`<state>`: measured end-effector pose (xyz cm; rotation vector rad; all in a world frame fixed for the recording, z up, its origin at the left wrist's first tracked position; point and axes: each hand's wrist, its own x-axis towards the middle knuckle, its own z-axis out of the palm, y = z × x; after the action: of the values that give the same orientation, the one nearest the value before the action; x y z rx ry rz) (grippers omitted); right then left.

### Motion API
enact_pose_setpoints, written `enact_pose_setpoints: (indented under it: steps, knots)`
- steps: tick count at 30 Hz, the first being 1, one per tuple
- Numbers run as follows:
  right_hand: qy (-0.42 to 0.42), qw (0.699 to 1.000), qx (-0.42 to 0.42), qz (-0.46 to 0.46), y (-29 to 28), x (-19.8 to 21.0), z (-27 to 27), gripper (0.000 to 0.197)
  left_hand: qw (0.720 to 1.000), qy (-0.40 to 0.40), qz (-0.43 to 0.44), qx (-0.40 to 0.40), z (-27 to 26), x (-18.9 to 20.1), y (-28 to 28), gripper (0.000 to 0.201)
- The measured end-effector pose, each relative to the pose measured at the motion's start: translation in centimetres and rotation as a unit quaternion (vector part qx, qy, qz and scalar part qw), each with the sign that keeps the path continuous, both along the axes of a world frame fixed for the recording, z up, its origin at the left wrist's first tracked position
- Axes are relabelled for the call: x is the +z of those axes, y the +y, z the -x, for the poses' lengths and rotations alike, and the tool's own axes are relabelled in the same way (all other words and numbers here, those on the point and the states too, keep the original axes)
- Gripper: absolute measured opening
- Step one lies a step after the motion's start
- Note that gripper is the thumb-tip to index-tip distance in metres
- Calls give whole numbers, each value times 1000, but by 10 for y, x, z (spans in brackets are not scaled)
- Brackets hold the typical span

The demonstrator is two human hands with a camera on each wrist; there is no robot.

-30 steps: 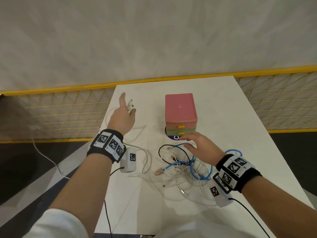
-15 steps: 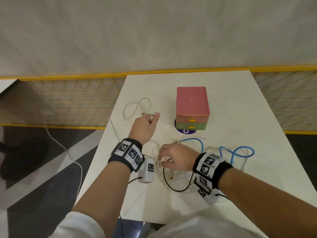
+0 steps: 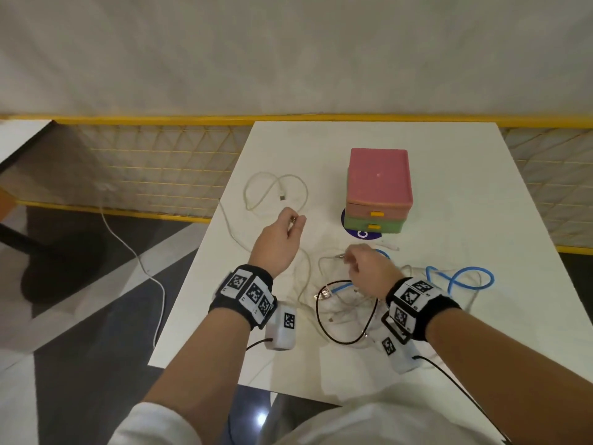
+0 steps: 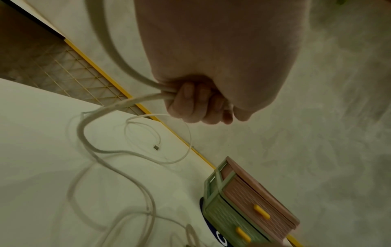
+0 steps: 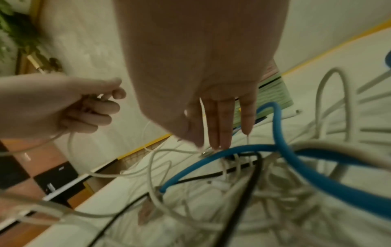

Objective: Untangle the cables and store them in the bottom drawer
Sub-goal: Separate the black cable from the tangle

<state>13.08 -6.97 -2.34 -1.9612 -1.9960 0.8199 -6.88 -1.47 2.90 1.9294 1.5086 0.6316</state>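
A small drawer unit (image 3: 378,187) with a pink top stands on the white table (image 3: 465,316). Its green bottom drawer (image 3: 373,226) is closed. My left hand (image 3: 293,221) grips a white cable (image 4: 135,75) in a fist left of the unit; that cable's loop (image 3: 276,194) lies beyond it. My right hand (image 3: 348,261) hovers over the tangle (image 3: 346,313) and pinches a white cable's metal plug (image 5: 206,153) between thumb and fingers. A blue cable (image 3: 459,277) loops to the right. Under my right wrist curves a black cable (image 3: 346,340).
A round purple sticker (image 3: 362,233) shows under the drawer unit. One white cable (image 3: 138,258) hangs off the table's left edge down to the floor. A yellow mesh fence (image 3: 154,175) runs behind the table. The table's near edge is by my body.
My left hand has pulled back from the far left with the white cable, leaving a loop on the table. My right hand has moved left onto the tangle.
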Motion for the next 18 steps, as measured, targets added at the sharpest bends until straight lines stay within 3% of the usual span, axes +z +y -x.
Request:
enact_pose_setpoints:
  steps: [3, 10, 18]
  knots:
    - [-91, 993, 75, 30, -2, -9, -4, 20, 1000, 11, 9, -8, -8, -4, -4, 31]
    - [-196, 976, 85, 30, -3, -25, 5, 19, 999, 11, 40, -21, -25, -14, -10, 22]
    - [-164, 975, 153, 11, 5, -23, 4, 22, 994, 46, 82, -61, -39, -24, -19, 21]
